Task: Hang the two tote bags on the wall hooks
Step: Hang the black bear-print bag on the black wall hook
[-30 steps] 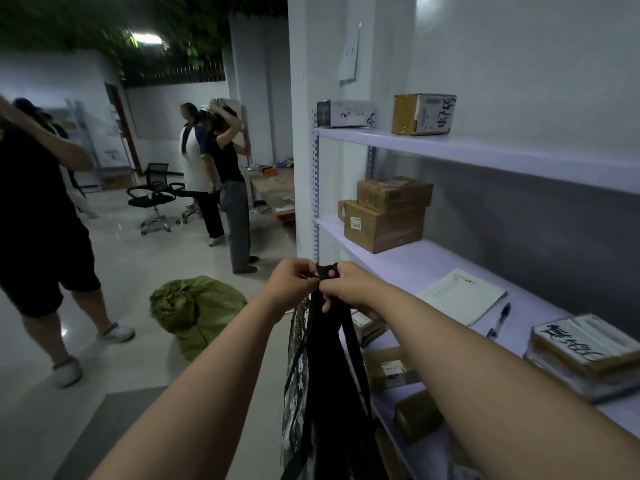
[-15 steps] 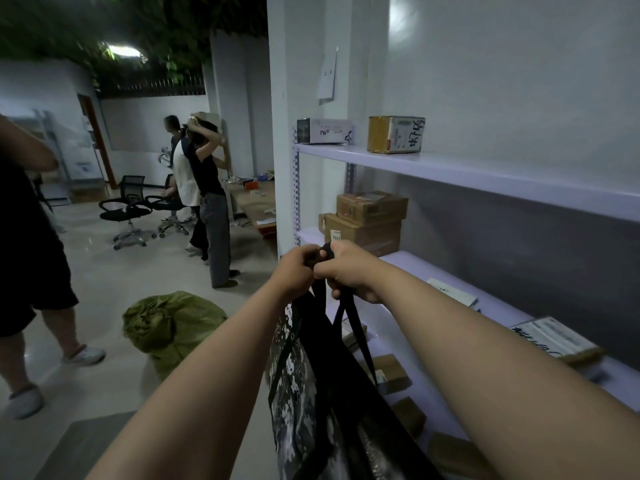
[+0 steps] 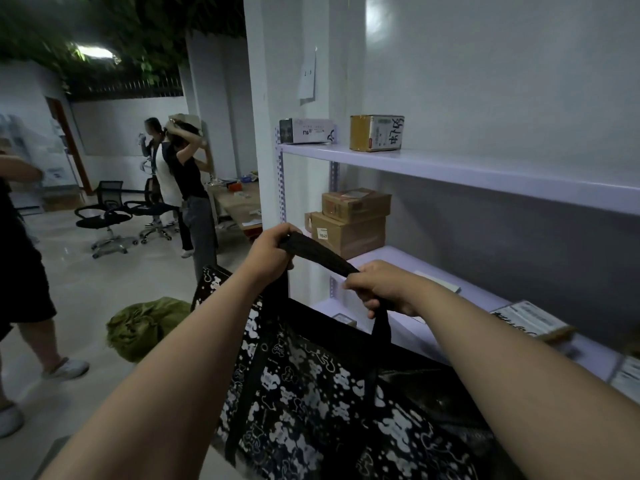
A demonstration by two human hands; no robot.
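Observation:
A black tote bag [image 3: 311, 393] with a white cartoon print hangs in front of me, low in the centre of the view. Its black strap [image 3: 318, 252] is stretched between my two hands. My left hand [image 3: 272, 251] grips the strap's upper end. My right hand [image 3: 379, 289] grips it lower and to the right. Both fists are closed on the strap, about a hand's width apart. I see no wall hook and no second tote bag in this view.
A white shelf unit [image 3: 450, 168] with cardboard boxes [image 3: 349, 223] and papers runs along the wall on the right. A white pillar [image 3: 263, 116] stands behind my hands. A green sack [image 3: 145, 327] lies on the floor. Two people [image 3: 183, 181] and office chairs [image 3: 107, 216] stand farther back; another person [image 3: 20, 278] stands at the left.
My hands, pressed together on the strap before, have moved apart and stretched it out. The bag has risen and swung right, so its printed side shows wider.

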